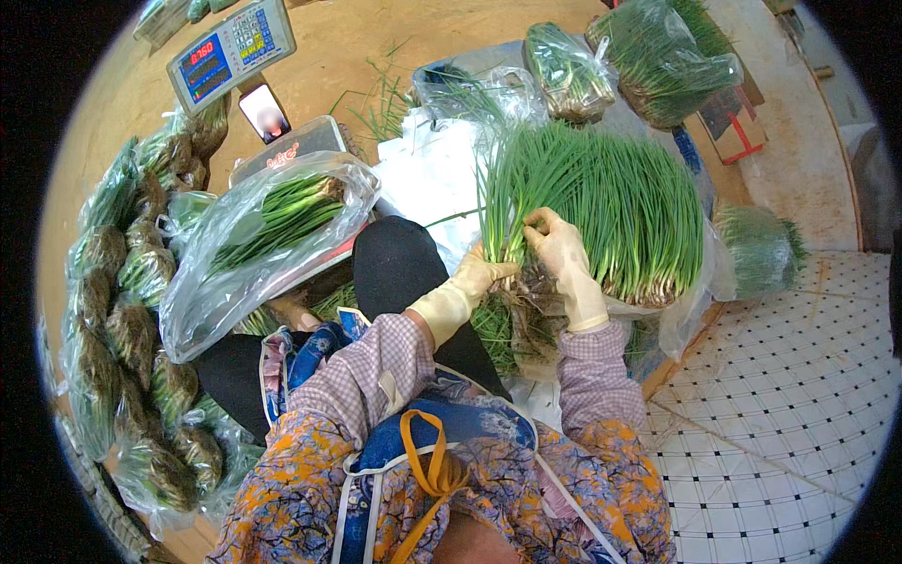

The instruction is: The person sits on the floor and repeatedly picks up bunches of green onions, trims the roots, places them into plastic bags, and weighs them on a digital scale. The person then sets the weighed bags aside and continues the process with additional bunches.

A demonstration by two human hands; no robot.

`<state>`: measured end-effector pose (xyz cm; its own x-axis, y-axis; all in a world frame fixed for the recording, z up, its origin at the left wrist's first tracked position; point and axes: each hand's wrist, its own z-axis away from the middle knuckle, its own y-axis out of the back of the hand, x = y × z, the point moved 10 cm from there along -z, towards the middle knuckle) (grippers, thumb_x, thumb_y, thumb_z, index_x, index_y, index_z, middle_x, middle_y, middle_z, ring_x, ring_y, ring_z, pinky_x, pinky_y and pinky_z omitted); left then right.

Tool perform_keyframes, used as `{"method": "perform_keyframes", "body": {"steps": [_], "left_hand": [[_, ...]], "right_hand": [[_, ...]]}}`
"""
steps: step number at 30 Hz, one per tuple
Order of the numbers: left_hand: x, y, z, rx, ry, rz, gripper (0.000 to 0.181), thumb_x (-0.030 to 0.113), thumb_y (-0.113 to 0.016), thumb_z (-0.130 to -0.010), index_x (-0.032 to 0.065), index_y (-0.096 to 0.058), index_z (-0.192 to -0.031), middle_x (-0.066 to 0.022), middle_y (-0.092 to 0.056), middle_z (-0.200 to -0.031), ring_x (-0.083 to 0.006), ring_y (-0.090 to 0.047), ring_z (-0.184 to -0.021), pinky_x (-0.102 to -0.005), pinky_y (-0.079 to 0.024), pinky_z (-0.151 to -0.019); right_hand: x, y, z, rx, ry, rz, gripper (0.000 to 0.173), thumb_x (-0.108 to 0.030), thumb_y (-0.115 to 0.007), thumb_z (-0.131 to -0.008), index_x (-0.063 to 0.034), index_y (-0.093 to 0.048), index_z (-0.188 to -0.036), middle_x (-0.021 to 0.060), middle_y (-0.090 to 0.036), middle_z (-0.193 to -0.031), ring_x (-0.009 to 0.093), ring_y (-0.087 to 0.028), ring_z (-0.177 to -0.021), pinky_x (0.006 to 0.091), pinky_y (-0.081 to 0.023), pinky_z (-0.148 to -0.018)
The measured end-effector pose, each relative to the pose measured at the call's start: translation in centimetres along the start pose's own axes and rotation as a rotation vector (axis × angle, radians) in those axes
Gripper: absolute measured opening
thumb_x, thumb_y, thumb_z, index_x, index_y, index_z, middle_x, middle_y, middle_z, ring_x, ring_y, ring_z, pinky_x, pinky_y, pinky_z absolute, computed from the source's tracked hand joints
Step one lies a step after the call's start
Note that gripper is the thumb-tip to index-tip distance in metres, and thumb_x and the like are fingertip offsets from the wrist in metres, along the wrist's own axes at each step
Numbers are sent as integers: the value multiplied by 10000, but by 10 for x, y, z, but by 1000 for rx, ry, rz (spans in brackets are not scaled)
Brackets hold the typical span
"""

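Note:
My left hand [471,282], in a cream rubber glove, is closed around the root end of a small bunch of green onions [499,236]. The stalks stand with their green leaves pointing away from me. My right hand [559,247], gloved alike, is just right of that bunch, its thumb and fingertips bent together at the stalks. Whether a stalk or leaf is pinched there is too small to tell. Right beside it lies a big heap of green onions [627,218], white root ends towards me. Loose brown roots and trimmings [532,338] are below my hands.
A clear bag of green onions [282,218] rests on a digital scale [296,151] with a lit display [204,67]. A phone [264,113] lies near it. Bagged bunches [144,317] are piled at left; more bags [662,63] stand at the far right. White sheets [430,176] lie ahead.

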<state>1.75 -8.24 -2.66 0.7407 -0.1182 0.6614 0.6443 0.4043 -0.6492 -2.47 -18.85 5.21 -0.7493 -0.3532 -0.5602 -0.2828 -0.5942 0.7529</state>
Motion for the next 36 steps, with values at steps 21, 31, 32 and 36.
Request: {"method": "perform_keyframes", "body": {"steps": [21, 31, 32, 36], "left_hand": [[-2, 8, 1, 76, 51, 11, 281, -94, -598, -734, 13, -537, -986, -66, -606, -771, -166, -588, -598, -274, -492, -521], [-7, 26, -1, 168, 185, 141, 218, -61, -519, -763, -2, -486, -971, -127, -616, -768, -207, -601, -569, -276, -475, -430], [-8, 23, -1, 249, 161, 223, 201, -58, -519, -763, -32, -484, -959, -142, -615, -749, -213, -597, -544, -280, -460, -406], [-8, 13, -2, 189, 169, 326, 243, -62, -505, -761, -71, -488, -1003, -158, -621, -775, -241, -613, -580, -304, -493, -451]], "right_hand": [[-11, -1, 45, 47, 177, 311, 248, -271, -583, -805, -85, -586, -969, 164, -632, -825, 314, -617, -701, 404, -480, -621], [-9, -49, 122, -818, 208, -47, 278, -294, -585, -748, -77, -622, -918, 135, -643, -860, 265, -616, -823, 350, -474, -719], [0, -52, 133, -881, 205, 12, 317, -310, -594, -741, -81, -622, -959, 139, -642, -900, 258, -614, -850, 348, -471, -734], [38, -32, 93, -559, 4, -259, 580, -412, -611, -757, 5, -512, -1147, 177, -618, -1022, 254, -596, -930, 344, -458, -782]]}}
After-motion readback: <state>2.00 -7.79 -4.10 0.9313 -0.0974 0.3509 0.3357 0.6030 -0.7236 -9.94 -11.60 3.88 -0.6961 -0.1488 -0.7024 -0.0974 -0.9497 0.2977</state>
